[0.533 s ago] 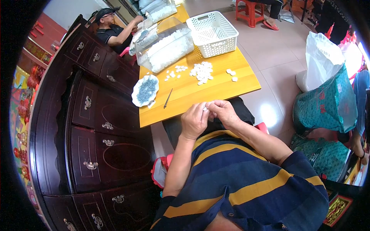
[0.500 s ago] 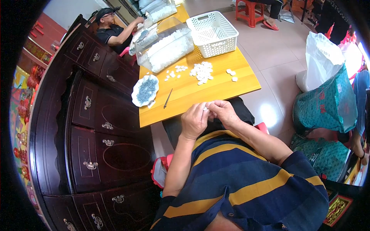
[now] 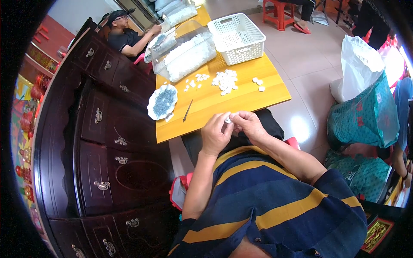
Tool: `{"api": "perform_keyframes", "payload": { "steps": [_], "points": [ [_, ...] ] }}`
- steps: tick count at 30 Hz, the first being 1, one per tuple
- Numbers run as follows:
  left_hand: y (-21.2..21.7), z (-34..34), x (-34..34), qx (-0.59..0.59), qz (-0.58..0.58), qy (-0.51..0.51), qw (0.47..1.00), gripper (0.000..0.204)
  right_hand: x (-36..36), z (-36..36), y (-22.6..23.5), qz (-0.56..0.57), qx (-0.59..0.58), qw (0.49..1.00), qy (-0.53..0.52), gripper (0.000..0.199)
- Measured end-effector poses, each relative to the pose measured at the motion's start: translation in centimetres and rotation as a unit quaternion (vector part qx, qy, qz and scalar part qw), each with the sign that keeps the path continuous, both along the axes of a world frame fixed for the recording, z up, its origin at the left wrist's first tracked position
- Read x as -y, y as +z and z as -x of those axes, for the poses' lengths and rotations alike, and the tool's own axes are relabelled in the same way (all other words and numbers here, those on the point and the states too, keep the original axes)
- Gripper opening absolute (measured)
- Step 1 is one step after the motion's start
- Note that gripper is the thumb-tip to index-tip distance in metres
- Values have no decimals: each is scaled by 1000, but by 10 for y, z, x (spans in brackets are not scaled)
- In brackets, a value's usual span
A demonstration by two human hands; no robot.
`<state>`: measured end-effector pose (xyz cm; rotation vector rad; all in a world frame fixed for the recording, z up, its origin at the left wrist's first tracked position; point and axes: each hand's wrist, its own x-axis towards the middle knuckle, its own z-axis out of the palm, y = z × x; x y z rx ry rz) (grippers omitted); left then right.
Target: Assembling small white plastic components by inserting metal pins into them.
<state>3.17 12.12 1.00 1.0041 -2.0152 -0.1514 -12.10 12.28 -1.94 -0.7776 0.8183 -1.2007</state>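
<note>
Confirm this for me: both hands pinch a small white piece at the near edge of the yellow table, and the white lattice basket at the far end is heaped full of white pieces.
Not quite. The head view shows the white lattice basket empty; the white pieces lie loose on the yellow table. The left hand and right hand do pinch a small white piece together at the near edge.

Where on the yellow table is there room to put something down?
Bare wood lies along the near table edge, between the thin tool and the right corner, below the white pieces pile. The far end is crowded by the clear bin and white basket.
</note>
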Motion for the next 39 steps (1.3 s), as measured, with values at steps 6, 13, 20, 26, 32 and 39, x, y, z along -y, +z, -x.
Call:
{"api": "perform_keyframes", "payload": {
  "steps": [6,13,20,26,32,39],
  "points": [
    [-3,-2,0,-11,-2,14,1000,28,-2,2,3,-2,16,1000,21,20],
    [3,-11,2,-18,-95,-31,995,25,7,5,-17,105,-153,983,-2,19],
    [-4,-7,-1,-132,-174,-51,975,19,8,9,-20,145,-321,936,-28,25],
    [-13,-20,5,-212,-298,-72,928,18,10,11,-15,210,-369,905,-27,22],
    [-10,-20,4,-202,-303,-77,928,19,14,16,-15,256,-337,906,0,20],
    [-9,-22,4,-206,-299,-98,927,23,9,16,-4,205,-328,921,29,22]
  ]
}}
